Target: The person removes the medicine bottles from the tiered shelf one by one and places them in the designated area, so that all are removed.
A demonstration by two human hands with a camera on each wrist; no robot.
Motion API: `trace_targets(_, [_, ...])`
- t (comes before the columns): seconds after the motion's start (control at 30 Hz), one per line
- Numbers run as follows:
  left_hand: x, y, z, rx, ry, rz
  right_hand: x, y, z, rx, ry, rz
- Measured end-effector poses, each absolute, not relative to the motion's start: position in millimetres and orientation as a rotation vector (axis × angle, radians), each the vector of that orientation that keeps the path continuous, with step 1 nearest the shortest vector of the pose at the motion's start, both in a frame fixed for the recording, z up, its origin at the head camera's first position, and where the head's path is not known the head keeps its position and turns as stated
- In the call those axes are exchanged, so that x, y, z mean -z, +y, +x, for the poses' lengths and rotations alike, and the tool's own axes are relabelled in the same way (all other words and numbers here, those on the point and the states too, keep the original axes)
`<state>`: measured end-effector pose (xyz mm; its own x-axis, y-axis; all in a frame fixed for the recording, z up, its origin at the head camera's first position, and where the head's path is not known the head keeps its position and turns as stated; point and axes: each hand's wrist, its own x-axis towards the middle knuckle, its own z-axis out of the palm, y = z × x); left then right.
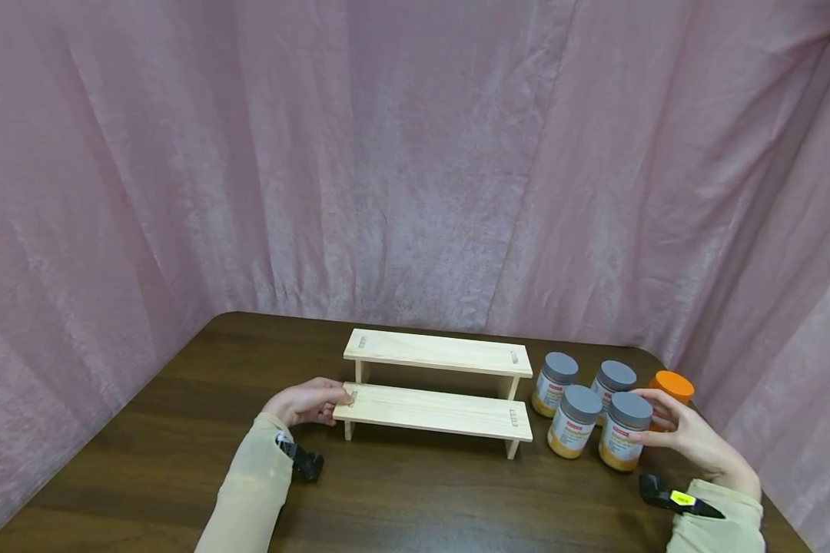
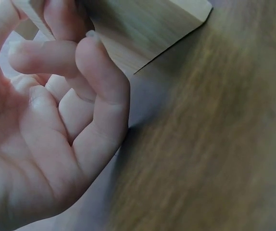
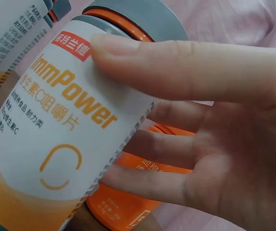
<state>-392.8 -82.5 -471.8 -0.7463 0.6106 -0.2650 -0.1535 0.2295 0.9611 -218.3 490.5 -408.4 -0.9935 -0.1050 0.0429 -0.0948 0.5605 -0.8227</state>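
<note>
A pale wooden two-step display rack (image 1: 429, 408) stands on the table. My left hand (image 1: 311, 401) grips the left end of its lower step, thumb on top and fingers curled at the edge; in the left wrist view, curled fingers (image 2: 102, 86) show beside the wood. At the right, my right hand (image 1: 692, 434) holds a grey-lidded vitamin jar (image 1: 622, 438), with its thumb on the white-and-orange label (image 3: 56, 106) and fingers reaching around behind. The jar is upright in the head view, seemingly on the table. An orange jar (image 1: 672, 385) stands behind that hand, partly hidden.
More grey-lidded jars stand close by: one in front (image 1: 572, 430), one at the back left (image 1: 552, 388) and one at the back right (image 1: 612, 378), all right of the rack. Dark brown wooden tabletop (image 1: 443, 499) lies around them. A pink curtain (image 1: 429, 153) hangs behind.
</note>
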Motion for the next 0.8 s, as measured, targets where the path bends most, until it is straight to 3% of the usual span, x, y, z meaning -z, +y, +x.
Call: trace_targets(0.8, [475.3, -84.3, -392.7, -1.592, 1.836, 0.435, 395.3, 486.7, -205.9, 1.321, 3.03, -0.499])
